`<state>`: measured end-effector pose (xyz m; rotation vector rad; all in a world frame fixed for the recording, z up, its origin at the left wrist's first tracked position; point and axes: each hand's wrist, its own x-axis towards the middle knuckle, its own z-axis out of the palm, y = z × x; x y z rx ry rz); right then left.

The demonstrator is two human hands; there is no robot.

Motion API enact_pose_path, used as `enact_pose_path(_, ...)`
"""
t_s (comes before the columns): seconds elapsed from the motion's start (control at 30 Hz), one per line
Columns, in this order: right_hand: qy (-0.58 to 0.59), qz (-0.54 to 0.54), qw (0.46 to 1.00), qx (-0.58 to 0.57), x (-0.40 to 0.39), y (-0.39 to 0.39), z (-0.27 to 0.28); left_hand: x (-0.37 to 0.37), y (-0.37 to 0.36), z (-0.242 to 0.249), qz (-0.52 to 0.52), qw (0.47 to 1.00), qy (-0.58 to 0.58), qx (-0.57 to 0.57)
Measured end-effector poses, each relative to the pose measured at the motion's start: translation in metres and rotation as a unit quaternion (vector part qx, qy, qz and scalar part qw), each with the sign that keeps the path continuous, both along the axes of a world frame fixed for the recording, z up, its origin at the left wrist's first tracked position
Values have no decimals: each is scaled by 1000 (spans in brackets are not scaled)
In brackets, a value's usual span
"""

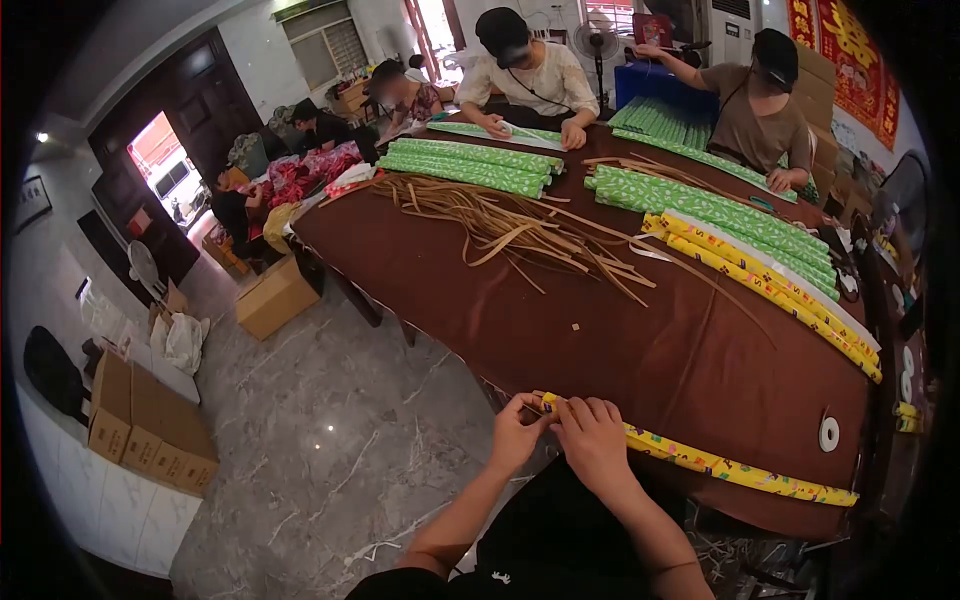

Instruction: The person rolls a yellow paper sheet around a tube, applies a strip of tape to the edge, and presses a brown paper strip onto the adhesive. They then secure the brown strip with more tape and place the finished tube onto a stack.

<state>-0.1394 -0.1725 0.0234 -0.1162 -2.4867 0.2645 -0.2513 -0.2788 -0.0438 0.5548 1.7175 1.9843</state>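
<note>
A long, thin roll of yellow patterned wrapping paper point(735, 465) lies along the table's near edge, its left end between my hands. My right hand point(594, 440) is closed over the roll near that end, fingers curled across the top. Close beside it, my left hand point(516, 437) pinches at the very tip of the roll, thumb and fingers together. A bit of brown shows at this tip, but the fingers hide most of it. The rest of the roll stretches right along the brown tabletop point(600, 350).
Brown strips point(500, 225) lie in a loose pile mid-table. Beyond are green rolls point(465, 165), more green rolls point(710, 215) and yellow rolls point(770, 290). A white tape roll point(829, 434) sits at right. Co-workers point(530, 85) work across the table. A cardboard box point(277, 297) stands on the floor.
</note>
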Motion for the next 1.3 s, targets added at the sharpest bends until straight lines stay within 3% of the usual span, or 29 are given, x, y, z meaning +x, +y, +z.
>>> enact_pose_path(0.13,18,-14,1000,-17,-9,1,0,0,-8,7,-77,987,-131,41)
enact_pose_path(0.37,25,-60,998,-25,-12,2,-5,12,7,18,-85,983,-149,58)
enact_pose_path(0.43,26,-76,996,-26,-14,3,-6,14,11,20,-86,991,-105,-2)
enact_pose_path(0.63,111,-108,988,-7,-27,3,5,13,27,44,-40,998,28,-44)
enact_pose_path(0.97,99,-129,987,15,-31,-2,-28,3,30,17,-49,997,-9,-61)
enact_pose_path(1.03,104,-128,986,15,-31,-4,-32,4,25,24,-63,992,-83,-67)
enact_pose_path(1.3,118,-139,983,15,-27,-13,-32,-5,19,8,-92,979,-178,-30)
